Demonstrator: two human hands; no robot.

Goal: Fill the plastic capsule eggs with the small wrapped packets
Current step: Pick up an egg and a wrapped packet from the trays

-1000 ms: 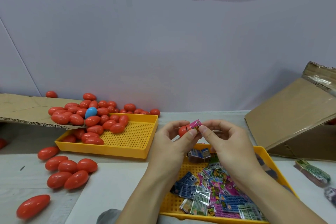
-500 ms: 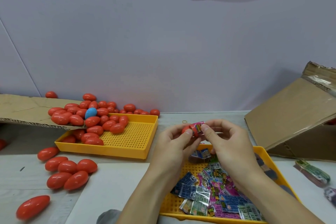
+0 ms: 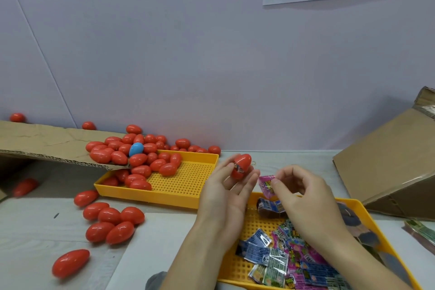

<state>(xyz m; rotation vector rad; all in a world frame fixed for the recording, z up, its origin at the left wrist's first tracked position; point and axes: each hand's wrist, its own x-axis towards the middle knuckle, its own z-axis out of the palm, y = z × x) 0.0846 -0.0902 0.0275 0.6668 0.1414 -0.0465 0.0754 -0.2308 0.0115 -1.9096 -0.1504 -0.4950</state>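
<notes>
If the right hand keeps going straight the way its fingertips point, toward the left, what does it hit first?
Most likely the red egg gripped by the left hand. The right hand pinches a pink packet whose leading edge sits just beside that egg and the left fingertips, though depth is unclear.

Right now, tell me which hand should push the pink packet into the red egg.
Right. The right hand already pinches the pink packet beside the red egg, which the left hand is busy holding.
</notes>
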